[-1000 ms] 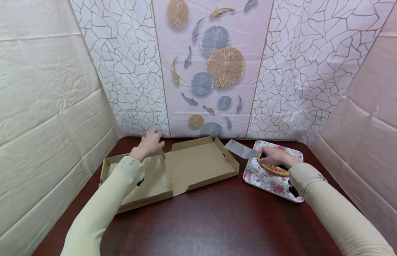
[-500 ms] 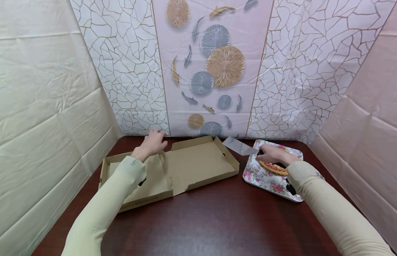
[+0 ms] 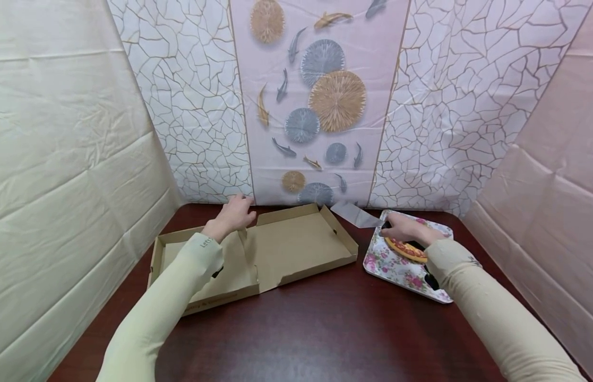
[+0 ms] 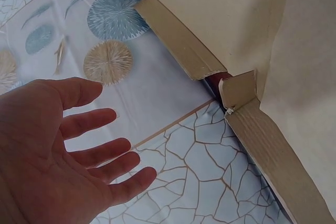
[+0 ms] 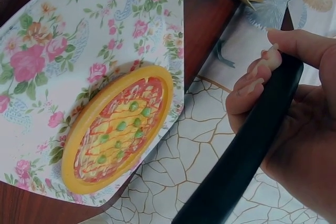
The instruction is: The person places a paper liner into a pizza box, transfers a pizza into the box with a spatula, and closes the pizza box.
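My right hand [image 3: 403, 227] holds a spatula by its black handle [image 5: 252, 135], fingers curled round it. The spatula's wide, flat metal blade [image 3: 355, 215] points left and away, with nothing on it. Below that hand, an oval pizza [image 5: 118, 129] with a yellow crust and green bits lies on a white floral tray [image 3: 387, 268]. My left hand [image 3: 233, 216] hovers over the far side of an opened cardboard pizza box [image 3: 224, 260]. Its fingers [image 4: 102, 150] are loosely spread, and they hold nothing.
The box's lid [image 3: 296, 246] lies folded out to the right, between the two hands. Everything stands on a dark red-brown table [image 3: 315, 329]. A patterned cloth backdrop [image 3: 320, 106] rises behind it, with plain cloth [image 3: 71, 159] on both sides.
My right hand has shifted slightly left and away with the spatula, and more of the pizza shows. My left hand has drifted a little to the right. Box and tray stay put.
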`<state>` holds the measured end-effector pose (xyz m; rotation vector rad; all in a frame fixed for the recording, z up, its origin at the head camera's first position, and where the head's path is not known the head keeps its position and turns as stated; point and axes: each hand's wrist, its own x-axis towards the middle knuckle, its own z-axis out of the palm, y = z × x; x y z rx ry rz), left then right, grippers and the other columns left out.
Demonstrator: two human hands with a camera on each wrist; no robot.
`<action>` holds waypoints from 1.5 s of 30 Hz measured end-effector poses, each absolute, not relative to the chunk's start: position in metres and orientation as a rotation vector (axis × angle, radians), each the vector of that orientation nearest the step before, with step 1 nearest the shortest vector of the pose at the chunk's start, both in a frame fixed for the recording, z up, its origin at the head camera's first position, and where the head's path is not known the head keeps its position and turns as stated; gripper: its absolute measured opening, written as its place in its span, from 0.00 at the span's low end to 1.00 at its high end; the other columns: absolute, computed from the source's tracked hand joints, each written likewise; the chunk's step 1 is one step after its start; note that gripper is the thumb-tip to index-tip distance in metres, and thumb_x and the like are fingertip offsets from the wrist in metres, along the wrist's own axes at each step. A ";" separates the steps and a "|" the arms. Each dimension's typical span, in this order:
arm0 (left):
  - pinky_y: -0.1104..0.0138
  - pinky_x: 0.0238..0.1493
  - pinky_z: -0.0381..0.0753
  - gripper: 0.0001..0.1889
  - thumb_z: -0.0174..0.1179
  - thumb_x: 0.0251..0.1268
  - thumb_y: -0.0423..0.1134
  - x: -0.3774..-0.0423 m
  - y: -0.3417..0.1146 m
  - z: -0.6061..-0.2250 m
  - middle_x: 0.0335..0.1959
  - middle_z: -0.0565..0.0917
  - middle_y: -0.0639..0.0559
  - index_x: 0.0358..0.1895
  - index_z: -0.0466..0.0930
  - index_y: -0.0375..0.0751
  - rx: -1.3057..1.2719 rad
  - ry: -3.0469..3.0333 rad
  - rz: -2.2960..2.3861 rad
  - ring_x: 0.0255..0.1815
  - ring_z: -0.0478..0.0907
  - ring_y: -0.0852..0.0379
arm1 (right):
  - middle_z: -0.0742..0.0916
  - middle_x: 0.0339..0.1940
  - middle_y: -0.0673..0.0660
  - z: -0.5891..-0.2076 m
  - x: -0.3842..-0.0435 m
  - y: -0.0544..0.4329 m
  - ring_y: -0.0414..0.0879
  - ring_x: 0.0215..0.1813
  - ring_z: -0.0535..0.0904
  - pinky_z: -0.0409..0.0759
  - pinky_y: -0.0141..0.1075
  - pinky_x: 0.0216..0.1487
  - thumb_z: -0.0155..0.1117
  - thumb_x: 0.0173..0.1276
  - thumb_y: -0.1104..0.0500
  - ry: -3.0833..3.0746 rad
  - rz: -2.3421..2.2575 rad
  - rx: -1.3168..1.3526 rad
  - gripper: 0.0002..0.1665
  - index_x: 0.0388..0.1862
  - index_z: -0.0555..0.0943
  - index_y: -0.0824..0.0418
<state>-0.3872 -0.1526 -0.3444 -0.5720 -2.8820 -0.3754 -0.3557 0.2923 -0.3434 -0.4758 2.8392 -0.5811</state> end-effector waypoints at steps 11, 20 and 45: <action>0.44 0.56 0.73 0.20 0.49 0.69 0.41 -0.387 -0.142 -0.346 0.57 0.73 0.35 0.59 0.74 0.35 -0.565 -2.902 -0.354 0.60 0.69 0.38 | 0.73 0.18 0.50 -0.342 -0.353 0.286 0.41 0.18 0.68 0.69 0.34 0.25 0.58 0.68 0.60 2.885 -0.560 -0.443 0.10 0.32 0.69 0.64; 0.47 0.60 0.71 0.19 0.50 0.71 0.40 -0.384 -0.133 -0.340 0.58 0.74 0.34 0.59 0.73 0.33 -0.601 -2.880 -0.342 0.60 0.70 0.38 | 0.65 0.09 0.45 -0.338 -0.360 0.279 0.37 0.12 0.59 0.63 0.30 0.19 0.56 0.70 0.58 2.839 -0.585 -0.414 0.23 0.14 0.64 0.54; 0.49 0.52 0.77 0.19 0.51 0.70 0.39 -0.385 -0.109 -0.342 0.53 0.76 0.36 0.59 0.72 0.34 -0.643 -2.914 -0.355 0.55 0.74 0.40 | 0.65 0.09 0.44 -0.336 -0.364 0.265 0.37 0.12 0.59 0.62 0.30 0.19 0.56 0.68 0.58 2.877 -0.563 -0.445 0.26 0.10 0.61 0.51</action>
